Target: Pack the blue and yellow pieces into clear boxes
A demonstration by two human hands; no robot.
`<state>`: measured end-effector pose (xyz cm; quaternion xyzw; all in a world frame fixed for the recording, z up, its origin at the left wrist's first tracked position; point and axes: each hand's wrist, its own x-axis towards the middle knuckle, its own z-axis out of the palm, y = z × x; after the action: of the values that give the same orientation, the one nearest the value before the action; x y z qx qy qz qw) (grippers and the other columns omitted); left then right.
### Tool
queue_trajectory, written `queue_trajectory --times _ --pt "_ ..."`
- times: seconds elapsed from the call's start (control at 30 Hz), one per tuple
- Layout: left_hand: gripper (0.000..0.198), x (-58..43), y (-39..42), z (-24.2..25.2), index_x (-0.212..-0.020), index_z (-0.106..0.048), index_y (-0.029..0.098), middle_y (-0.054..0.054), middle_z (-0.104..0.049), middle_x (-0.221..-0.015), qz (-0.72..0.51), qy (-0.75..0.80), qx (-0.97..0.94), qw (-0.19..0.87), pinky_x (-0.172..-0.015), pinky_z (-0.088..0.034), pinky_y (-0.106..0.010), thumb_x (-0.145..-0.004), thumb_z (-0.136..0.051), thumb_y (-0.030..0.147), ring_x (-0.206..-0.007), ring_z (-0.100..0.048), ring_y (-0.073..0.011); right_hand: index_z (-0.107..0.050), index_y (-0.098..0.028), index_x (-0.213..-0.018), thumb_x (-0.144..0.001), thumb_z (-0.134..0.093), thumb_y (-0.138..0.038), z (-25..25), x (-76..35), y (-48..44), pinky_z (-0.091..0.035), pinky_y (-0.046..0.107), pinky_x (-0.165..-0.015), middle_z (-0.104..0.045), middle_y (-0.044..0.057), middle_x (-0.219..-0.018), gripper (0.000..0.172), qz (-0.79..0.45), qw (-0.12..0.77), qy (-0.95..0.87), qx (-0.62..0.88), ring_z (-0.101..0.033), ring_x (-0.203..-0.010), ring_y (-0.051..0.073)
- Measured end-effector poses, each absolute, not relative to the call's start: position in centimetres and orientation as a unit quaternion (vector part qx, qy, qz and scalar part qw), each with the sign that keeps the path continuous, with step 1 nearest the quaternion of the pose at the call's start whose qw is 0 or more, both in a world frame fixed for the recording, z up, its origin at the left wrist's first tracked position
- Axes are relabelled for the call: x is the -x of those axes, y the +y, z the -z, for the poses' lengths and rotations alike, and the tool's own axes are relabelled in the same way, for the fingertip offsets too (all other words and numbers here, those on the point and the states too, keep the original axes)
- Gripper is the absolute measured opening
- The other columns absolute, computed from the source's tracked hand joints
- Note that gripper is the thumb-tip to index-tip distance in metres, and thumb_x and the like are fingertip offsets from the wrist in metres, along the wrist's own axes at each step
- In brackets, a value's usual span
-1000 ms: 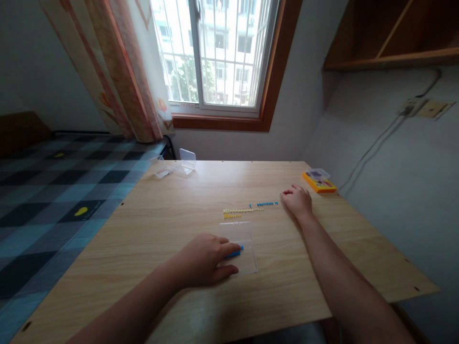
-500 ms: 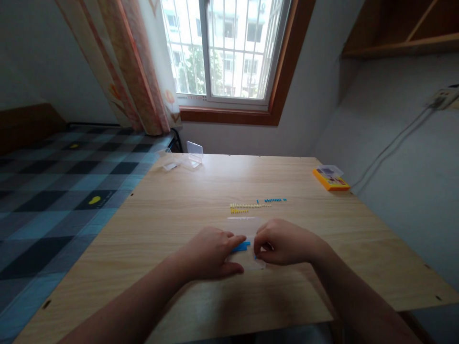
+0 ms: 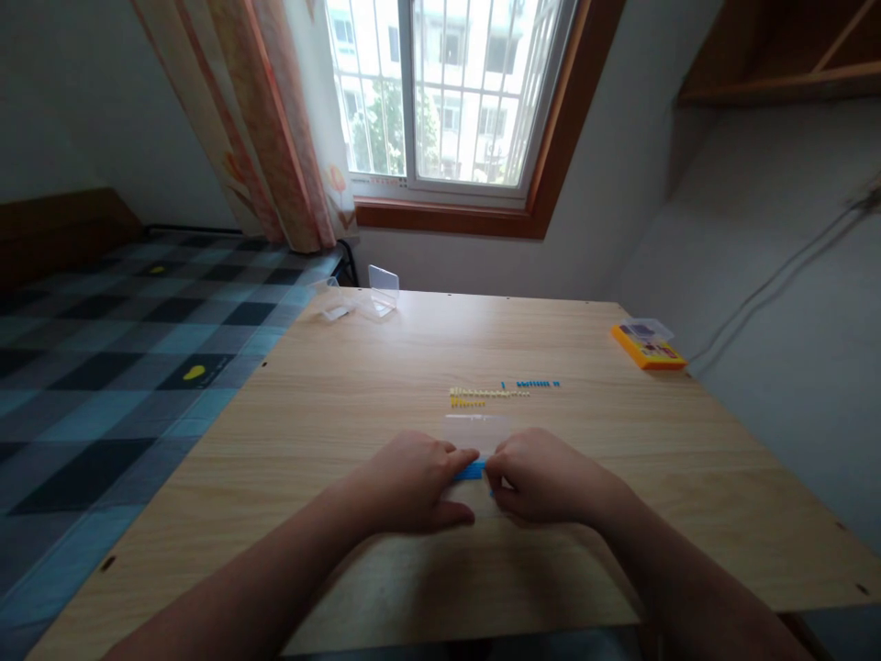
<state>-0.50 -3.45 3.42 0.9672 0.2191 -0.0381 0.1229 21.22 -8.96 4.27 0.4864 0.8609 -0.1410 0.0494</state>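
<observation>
My left hand (image 3: 417, 482) rests with index finger and thumb stretched out and apart, the index finger on flat blue pieces (image 3: 471, 471). These lie on a clear plastic sheet or tray (image 3: 477, 426). Just to their right, my right hand (image 3: 543, 476) is closed in a pinch, and a bit of a small blue piece (image 3: 492, 493) shows at its fingertips. That piece is mostly hidden by the fingers. Beyond both hands are rows of small pieces: a yellow row (image 3: 466, 402), a longer cream row (image 3: 485, 393) and a blue row (image 3: 537, 384).
An open clear plastic box (image 3: 384, 298) stands at the table's far left corner beside another clear container (image 3: 334, 310). A yellow-orange box (image 3: 647, 349) with a clear lid lies near the right edge. The wooden table (image 3: 330, 386) borders a bed with a checked cover (image 3: 172, 340).
My right hand has moved slightly left and closer in, so its fingers now meet the right end of the blue pieces. The left hand stays on them. The view has shifted a little.
</observation>
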Motion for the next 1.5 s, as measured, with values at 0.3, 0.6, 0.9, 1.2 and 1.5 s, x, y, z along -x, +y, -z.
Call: queue_trajectory --times 0.3,0.6,0.9,1.2,1.5 --pt "0.055 0.4 -3.5 -3.5 -0.128 -0.064 0.022 -0.010 -0.077 -0.104 0.032 0.222 -0.968 0.113 -0.071 -0.052 -0.038 -0.085 -0.072 0.055 -0.090 -0.074 -0.0331 -0.080 -0.020 -0.084 -0.087 -0.059 -0.023 -3.8 -21.4 -8.5 -0.038 0.030 -0.064 -0.079 0.009 -0.084 0.021 0.113 0.019 0.839 -0.532 -0.068 -0.073 0.021" --pt "0.053 0.4 -3.5 -3.4 -0.127 -0.064 0.023 -0.009 -0.077 -0.098 0.027 0.220 -0.969 0.106 -0.069 -0.051 -0.037 -0.084 -0.072 0.054 -0.086 -0.074 -0.0318 -0.080 -0.020 -0.087 -0.086 -0.060 -0.021 -3.5 -21.1 -8.4 -0.037 0.028 -0.063 -0.079 0.008 -0.085 0.019 0.099 0.009 0.828 -0.552 -0.068 -0.073 0.020" --pt "0.053 0.4 -3.5 -3.3 -0.126 -0.065 0.022 -0.010 -0.077 -0.098 0.021 0.221 -0.970 0.104 -0.068 -0.051 -0.038 -0.084 -0.072 0.054 -0.086 -0.074 -0.0328 -0.079 -0.020 -0.084 -0.087 -0.058 -0.021 -3.4 -20.8 -8.6 -0.036 0.028 -0.062 -0.079 0.007 -0.083 0.021 0.104 -0.005 0.818 -0.566 -0.068 -0.072 0.019" --pt "0.052 0.4 -3.6 -3.4 -0.124 -0.066 0.022 -0.010 -0.077 -0.099 0.024 0.223 -0.969 0.105 -0.069 -0.052 -0.037 -0.084 -0.072 0.055 -0.086 -0.074 -0.0323 -0.081 -0.021 -0.085 -0.087 -0.060 -0.019 -4.0 -22.0 -8.6 -0.040 0.027 -0.068 -0.079 0.006 -0.083 0.021 0.155 -0.015 0.851 -0.501 -0.068 -0.073 0.018" --pt "0.049 0.4 -3.6 -3.6 -0.122 -0.066 0.022 -0.010 -0.077 -0.101 0.030 0.222 -0.969 0.106 -0.069 -0.051 -0.037 -0.085 -0.071 0.054 -0.087 -0.074 -0.0319 -0.080 -0.021 -0.083 -0.084 -0.058 -0.019 -3.7 -21.9 -8.6 -0.041 0.028 -0.068 -0.080 0.007 -0.084 0.023 0.154 -0.009 0.856 -0.493 -0.068 -0.073 0.019"
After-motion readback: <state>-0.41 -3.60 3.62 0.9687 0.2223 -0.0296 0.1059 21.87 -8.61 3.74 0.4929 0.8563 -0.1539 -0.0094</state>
